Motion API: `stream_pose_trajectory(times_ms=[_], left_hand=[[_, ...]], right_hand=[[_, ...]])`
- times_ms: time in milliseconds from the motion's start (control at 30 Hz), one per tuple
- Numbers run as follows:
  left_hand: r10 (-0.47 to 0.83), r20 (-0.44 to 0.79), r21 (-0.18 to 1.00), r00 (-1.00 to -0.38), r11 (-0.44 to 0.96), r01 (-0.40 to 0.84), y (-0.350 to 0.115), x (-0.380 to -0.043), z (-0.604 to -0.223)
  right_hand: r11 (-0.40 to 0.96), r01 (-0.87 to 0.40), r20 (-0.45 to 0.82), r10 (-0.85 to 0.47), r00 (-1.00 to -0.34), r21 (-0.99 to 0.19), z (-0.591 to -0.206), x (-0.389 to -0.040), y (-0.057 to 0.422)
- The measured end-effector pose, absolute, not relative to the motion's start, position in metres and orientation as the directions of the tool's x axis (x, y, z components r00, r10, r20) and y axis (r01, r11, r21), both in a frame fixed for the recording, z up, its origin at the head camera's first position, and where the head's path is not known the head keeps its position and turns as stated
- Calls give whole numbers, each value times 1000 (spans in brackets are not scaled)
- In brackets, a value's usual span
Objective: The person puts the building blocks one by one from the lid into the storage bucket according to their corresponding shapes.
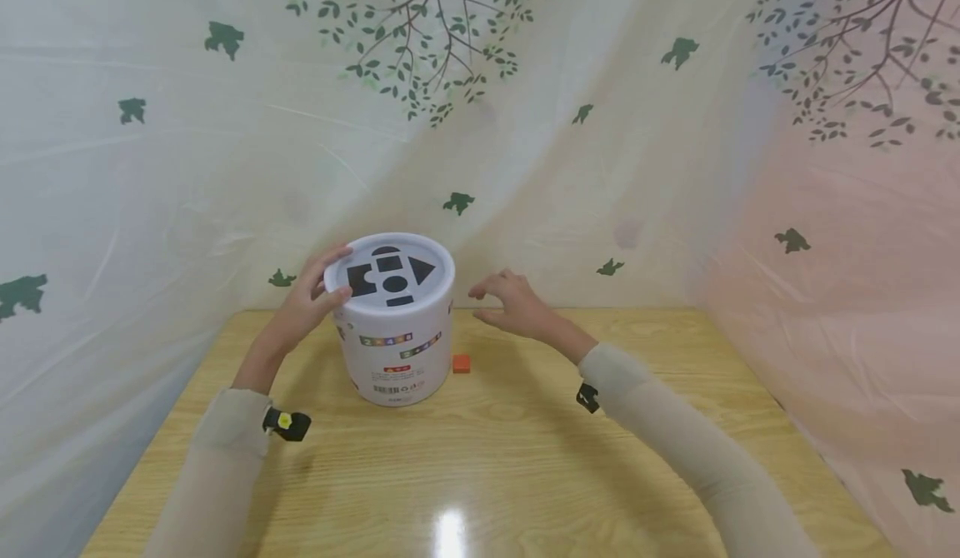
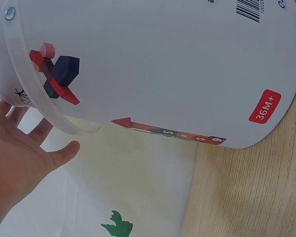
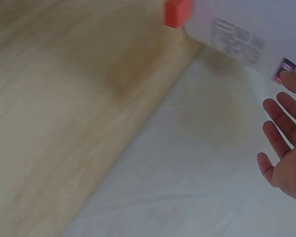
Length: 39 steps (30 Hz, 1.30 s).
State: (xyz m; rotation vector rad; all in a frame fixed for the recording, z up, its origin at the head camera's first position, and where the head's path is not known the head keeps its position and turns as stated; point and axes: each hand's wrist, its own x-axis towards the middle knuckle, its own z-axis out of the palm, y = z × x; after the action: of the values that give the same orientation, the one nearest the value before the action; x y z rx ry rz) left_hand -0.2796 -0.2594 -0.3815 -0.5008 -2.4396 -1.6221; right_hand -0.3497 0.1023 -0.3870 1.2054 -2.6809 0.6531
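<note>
A white lidded bucket (image 1: 390,346) with printed pictures and a barcode stands upright on the wooden table. Dark shapes, among them a triangle and a square, mark its lid (image 1: 363,251). At the lid's left rim, my left hand (image 1: 307,296) rests with thumb and fingers spread; in the left wrist view that hand (image 2: 22,155) shows a little finger sticking out past the white handle (image 2: 27,69). Apart from the bucket on its right, my right hand (image 1: 517,304) hovers with loosely bent fingers and nothing in them. Below it, a small orange-red block (image 1: 461,364) lies beside the bucket's base.
The wooden table (image 1: 525,475) ends at the back against a pale curtain (image 1: 525,175) printed with leaves and branches. Another curtain panel, pinkish, hangs along the right side. A dark strap device (image 1: 288,425) sits at the left cuff, and another (image 1: 588,397) at the right cuff.
</note>
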Motion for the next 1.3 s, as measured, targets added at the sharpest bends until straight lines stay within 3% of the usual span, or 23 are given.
stream_pose_trajectory(times_ms=[200,667,1300], left_hand=[[184,316,863,-931,353,362,-259,-279,-382],[188,318,864,-929,347,366,-259,-278,-380],[185,321,862,-929,350,367,-259,-278,-381]], right_hand=[[616,-703,183,-691,-699,-356,-413,-347,101],[635,-664,89,-693,-716,-395,-454,-351,86],[684,-594,-15,-661,-750,-424,-462,-343,71]])
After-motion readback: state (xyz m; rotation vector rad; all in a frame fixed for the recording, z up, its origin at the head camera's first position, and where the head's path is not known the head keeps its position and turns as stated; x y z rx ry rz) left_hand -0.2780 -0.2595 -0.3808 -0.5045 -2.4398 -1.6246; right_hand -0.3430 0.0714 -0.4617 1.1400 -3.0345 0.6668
